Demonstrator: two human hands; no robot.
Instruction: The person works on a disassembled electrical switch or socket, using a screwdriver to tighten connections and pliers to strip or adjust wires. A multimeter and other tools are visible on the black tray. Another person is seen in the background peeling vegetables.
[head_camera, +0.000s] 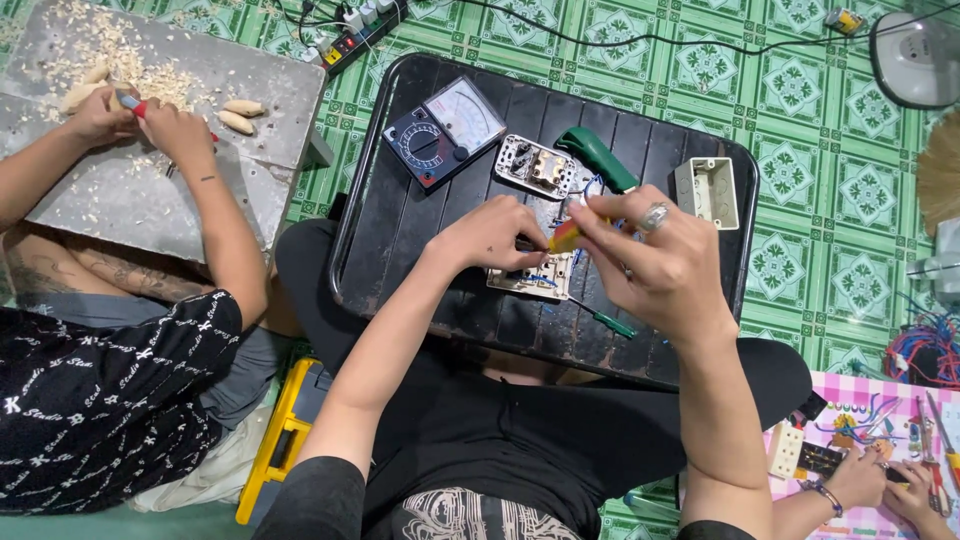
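Observation:
My left hand (492, 236) and my right hand (655, 255) meet over a black slatted tray (400, 250) on my lap. Between them sits a small yellow-handled tool (564, 236); my right hand grips its handle and my left fingertips pinch its dark tip. Directly below lies a white switch plate (530, 280) with thin blue wires (541, 281). A second switch module (535, 166) lies face up further back, next to a green-handled tool (598, 158). A green screwdriver (607, 322) rests on the tray under my right hand.
An analog multimeter (443, 131) lies at the tray's back left, a beige wall box (708, 192) at its right. A person on the left carves pale pieces on a grey board (130, 190). Another person's hands (880, 485) work at bottom right. A power strip (350, 40) and cables cross the green tiled floor.

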